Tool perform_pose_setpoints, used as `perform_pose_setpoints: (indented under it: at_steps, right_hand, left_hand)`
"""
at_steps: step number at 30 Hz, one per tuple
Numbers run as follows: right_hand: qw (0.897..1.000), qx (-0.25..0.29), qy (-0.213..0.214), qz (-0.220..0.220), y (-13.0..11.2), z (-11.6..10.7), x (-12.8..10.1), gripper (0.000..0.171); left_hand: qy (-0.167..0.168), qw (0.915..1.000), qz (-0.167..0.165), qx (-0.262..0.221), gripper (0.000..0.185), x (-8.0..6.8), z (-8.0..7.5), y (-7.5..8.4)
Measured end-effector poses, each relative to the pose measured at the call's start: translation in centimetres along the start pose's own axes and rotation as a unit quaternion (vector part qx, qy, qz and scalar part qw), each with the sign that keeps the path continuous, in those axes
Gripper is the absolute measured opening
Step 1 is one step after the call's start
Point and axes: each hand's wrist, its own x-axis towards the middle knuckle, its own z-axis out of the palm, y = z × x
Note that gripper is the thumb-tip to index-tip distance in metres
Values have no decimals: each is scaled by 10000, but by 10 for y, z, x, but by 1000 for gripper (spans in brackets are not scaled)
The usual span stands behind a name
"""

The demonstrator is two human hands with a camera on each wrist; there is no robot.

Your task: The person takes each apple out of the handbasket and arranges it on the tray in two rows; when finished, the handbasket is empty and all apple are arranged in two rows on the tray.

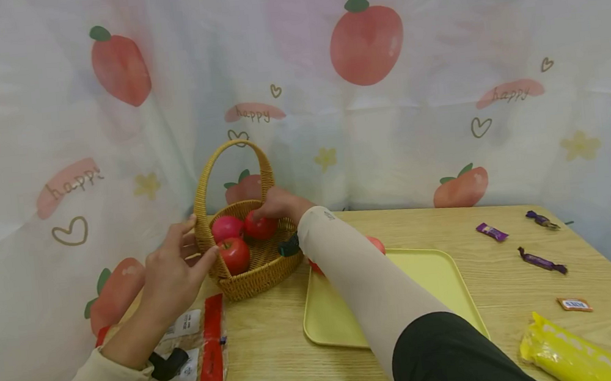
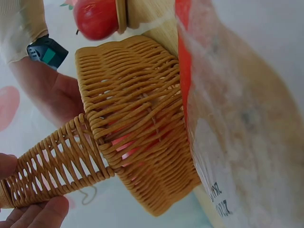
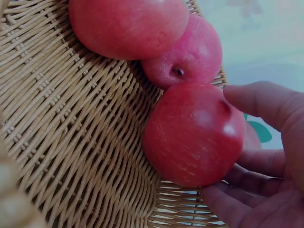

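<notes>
A wicker basket (image 1: pixel 261 282) with a tall arched handle stands on the table at centre left. The left hand (image 1: pixel 172 268) holds the base of its handle (image 2: pixel 57 161), thumb on one side and fingers on the other. Inside the basket, the right hand (image 1: pixel 283 205) grips a red apple (image 3: pixel 192 137) with its thumb and curled fingers. Against that apple lies a pinker apple (image 3: pixel 199 52), and another red apple (image 1: pixel 234 255) is nearer the left hand. The right forearm partly covers a yellow tray (image 1: pixel 429 270) and the red fruit (image 1: pixel 376 244) at its far end.
A clear bag with red edges (image 1: pixel 211 359) lies under the left forearm. To the right are a purple packet (image 1: pixel 492 232), two dark twisted-wrap candies (image 1: pixel 542 261), an orange-white packet (image 1: pixel 574 304) and a yellow package (image 1: pixel 575 351). Printed curtains hang behind and left.
</notes>
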Motion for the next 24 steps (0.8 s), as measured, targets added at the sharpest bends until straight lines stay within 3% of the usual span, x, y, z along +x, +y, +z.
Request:
perform_pose_setpoints:
  at_steps: [11,19,24]
  right_hand:
    - [9995,-156,147,240,-6,5,1,40]
    - [9966,-740,-137,-327,-12,6,1,38]
    - [9938,-939,-434,-411,-9,10,7,43]
  left_hand:
    - [-21,10000,-74,8,65,-1,0,-1]
    - [44,10000,8,18,64,1,0,-1]
    - [-42,9999,-82,-59,64,0,0,0]
